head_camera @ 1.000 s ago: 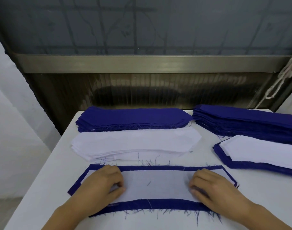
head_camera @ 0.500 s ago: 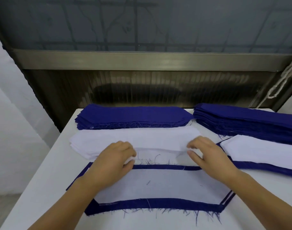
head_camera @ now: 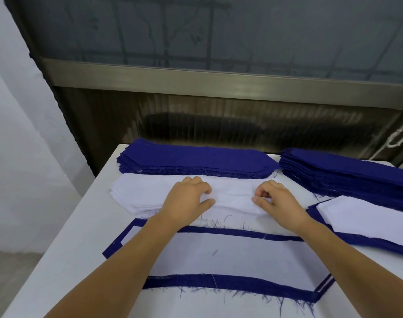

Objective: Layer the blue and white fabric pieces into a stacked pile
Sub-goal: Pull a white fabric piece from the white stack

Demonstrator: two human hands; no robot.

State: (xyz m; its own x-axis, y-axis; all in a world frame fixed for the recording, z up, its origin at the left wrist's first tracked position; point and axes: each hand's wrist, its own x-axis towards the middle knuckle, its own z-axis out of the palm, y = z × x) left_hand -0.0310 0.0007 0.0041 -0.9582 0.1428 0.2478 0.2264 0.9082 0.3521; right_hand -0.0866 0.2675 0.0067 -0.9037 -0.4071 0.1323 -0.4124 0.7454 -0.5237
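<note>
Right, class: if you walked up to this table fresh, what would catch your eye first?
Two bare hands, the left hand and the right hand, pinching the top sheet of the white fabric stack mid-table. In front lies the layered pile, white on blue. Behind sit two thick blue fabric stacks.
</note>
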